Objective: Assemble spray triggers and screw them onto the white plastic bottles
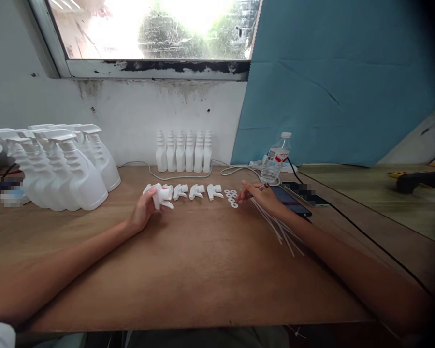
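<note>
My left hand [144,212] grips a white trigger spray head [162,194], raised a little off the table with its trigger pointing right. To its right, three more spray heads [196,192] lie in a row, and part of another shows behind my left hand. My right hand [258,197] is at the right side of a small cluster of flat white washers [231,195], its fingertips drawn together. Whatever those fingertips hold is hidden. Thin white dip tubes [277,227] lie fanned out beneath my right hand and wrist.
Capped white spray bottles [83,179] stand grouped at the left. Several bottles without heads [181,152] line the wall. A clear water bottle [274,162], two phones [292,200] and cables occupy the right back of the wooden table [188,280]. Blue cloth [311,87] hangs behind.
</note>
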`<action>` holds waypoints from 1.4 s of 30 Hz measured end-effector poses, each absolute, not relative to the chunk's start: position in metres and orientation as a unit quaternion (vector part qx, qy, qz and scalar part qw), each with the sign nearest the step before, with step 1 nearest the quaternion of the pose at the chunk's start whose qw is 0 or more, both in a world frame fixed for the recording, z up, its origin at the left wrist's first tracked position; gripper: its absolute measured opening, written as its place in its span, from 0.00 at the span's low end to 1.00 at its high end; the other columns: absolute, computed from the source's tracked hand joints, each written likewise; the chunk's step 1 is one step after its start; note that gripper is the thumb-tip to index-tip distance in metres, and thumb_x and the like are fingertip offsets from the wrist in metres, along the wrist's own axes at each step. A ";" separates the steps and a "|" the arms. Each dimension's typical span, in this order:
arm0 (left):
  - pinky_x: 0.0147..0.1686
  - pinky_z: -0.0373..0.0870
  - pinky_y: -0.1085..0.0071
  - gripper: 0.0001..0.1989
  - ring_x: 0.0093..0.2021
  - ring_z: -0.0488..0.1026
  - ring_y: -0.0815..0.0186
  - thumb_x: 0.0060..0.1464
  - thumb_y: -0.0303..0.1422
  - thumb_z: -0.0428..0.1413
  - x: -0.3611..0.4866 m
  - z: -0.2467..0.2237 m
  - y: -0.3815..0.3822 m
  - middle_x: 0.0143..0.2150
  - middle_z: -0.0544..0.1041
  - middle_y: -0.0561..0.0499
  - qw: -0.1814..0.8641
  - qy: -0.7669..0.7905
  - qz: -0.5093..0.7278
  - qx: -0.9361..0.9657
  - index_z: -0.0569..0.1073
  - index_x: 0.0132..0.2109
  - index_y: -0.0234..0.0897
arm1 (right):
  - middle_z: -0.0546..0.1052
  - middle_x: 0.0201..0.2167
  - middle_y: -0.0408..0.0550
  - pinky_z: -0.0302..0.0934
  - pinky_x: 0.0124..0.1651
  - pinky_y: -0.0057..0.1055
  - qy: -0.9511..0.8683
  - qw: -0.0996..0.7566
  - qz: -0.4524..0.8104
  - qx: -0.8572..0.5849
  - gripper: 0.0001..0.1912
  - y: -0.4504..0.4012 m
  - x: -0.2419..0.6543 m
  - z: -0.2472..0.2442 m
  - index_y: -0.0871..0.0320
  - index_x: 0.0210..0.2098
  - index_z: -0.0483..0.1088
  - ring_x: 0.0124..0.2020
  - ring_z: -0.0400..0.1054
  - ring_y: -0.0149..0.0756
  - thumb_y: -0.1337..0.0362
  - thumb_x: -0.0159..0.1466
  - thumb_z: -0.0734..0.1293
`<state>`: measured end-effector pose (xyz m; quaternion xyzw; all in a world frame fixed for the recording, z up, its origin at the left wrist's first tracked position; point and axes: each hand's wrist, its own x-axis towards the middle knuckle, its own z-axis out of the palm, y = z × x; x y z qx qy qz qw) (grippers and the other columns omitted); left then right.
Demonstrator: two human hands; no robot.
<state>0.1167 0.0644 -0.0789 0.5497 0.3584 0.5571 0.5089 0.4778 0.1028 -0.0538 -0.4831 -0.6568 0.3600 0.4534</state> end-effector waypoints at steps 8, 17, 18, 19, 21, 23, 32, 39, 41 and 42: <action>0.37 0.69 0.69 0.25 0.34 0.70 0.63 0.57 0.52 0.41 0.024 -0.080 0.124 0.35 0.73 0.47 0.149 0.557 0.552 0.602 0.69 0.41 0.35 | 0.78 0.23 0.54 0.66 0.32 0.32 -0.650 0.489 0.333 -0.477 0.32 0.091 0.481 -0.035 0.60 0.15 0.70 0.24 0.71 0.37 0.35 0.51 0.66; 0.46 0.66 0.64 0.25 0.44 0.72 0.56 0.43 0.47 0.56 -0.004 -0.082 0.134 0.44 0.77 0.44 0.116 0.610 0.399 0.674 0.73 0.45 0.34 | 0.77 0.21 0.56 0.66 0.31 0.32 -0.642 0.497 0.345 -0.471 0.34 0.091 0.485 -0.034 0.62 0.15 0.69 0.23 0.71 0.37 0.34 0.50 0.65; 0.47 0.66 0.64 0.25 0.45 0.72 0.55 0.42 0.45 0.56 -0.004 -0.081 0.134 0.46 0.77 0.43 0.117 0.610 0.388 0.681 0.73 0.45 0.34 | 0.77 0.21 0.56 0.66 0.31 0.32 -0.642 0.498 0.345 -0.471 0.34 0.092 0.486 -0.034 0.62 0.15 0.69 0.23 0.71 0.37 0.33 0.50 0.65; 0.47 0.66 0.64 0.25 0.45 0.72 0.55 0.41 0.44 0.56 -0.004 -0.080 0.134 0.47 0.77 0.44 0.117 0.610 0.377 0.687 0.74 0.45 0.34 | 0.77 0.21 0.56 0.65 0.31 0.31 -0.641 0.498 0.346 -0.471 0.35 0.092 0.486 -0.035 0.62 0.15 0.69 0.23 0.71 0.37 0.33 0.50 0.65; 0.47 0.66 0.63 0.23 0.45 0.72 0.54 0.40 0.41 0.55 -0.004 -0.079 0.133 0.47 0.78 0.45 0.119 0.612 0.357 0.695 0.74 0.45 0.36 | 0.77 0.21 0.56 0.65 0.30 0.30 -0.642 0.495 0.346 -0.472 0.35 0.093 0.487 -0.036 0.62 0.15 0.69 0.22 0.71 0.36 0.33 0.50 0.65; 0.47 0.66 0.62 0.23 0.45 0.72 0.52 0.40 0.39 0.53 -0.004 -0.077 0.132 0.45 0.78 0.46 0.119 0.614 0.343 0.701 0.75 0.45 0.36 | 0.77 0.21 0.56 0.64 0.30 0.30 -0.643 0.491 0.347 -0.474 0.35 0.094 0.487 -0.036 0.62 0.15 0.69 0.22 0.71 0.36 0.33 0.50 0.65; 0.57 0.61 0.60 0.22 0.54 0.70 0.52 0.43 0.39 0.49 -0.004 -0.078 0.133 0.53 0.75 0.47 0.137 0.587 0.338 0.723 0.76 0.45 0.38 | 0.77 0.22 0.57 0.64 0.29 0.30 -0.648 0.479 0.354 -0.475 0.33 0.096 0.488 -0.039 0.62 0.15 0.69 0.21 0.71 0.36 0.35 0.51 0.66; 0.57 0.61 0.61 0.23 0.54 0.69 0.53 0.50 0.45 0.49 -0.005 -0.081 0.134 0.54 0.75 0.45 0.128 0.576 0.365 0.720 0.74 0.47 0.36 | 0.78 0.22 0.57 0.65 0.29 0.30 -0.661 0.469 0.343 -0.475 0.34 0.095 0.488 -0.039 0.62 0.16 0.69 0.22 0.71 0.36 0.34 0.52 0.64; 0.57 0.60 0.61 0.23 0.54 0.70 0.54 0.51 0.45 0.49 -0.005 -0.082 0.134 0.54 0.75 0.45 0.124 0.573 0.370 0.720 0.74 0.48 0.36 | 0.78 0.22 0.57 0.65 0.30 0.30 -0.668 0.463 0.337 -0.476 0.34 0.095 0.488 -0.040 0.62 0.16 0.69 0.22 0.71 0.36 0.35 0.54 0.64; 0.57 0.60 0.61 0.23 0.54 0.69 0.54 0.51 0.45 0.49 -0.006 -0.082 0.134 0.53 0.75 0.45 0.122 0.571 0.373 0.721 0.74 0.48 0.36 | 0.77 0.22 0.57 0.65 0.30 0.30 -0.672 0.458 0.332 -0.478 0.33 0.095 0.487 -0.041 0.62 0.16 0.69 0.22 0.71 0.36 0.36 0.55 0.64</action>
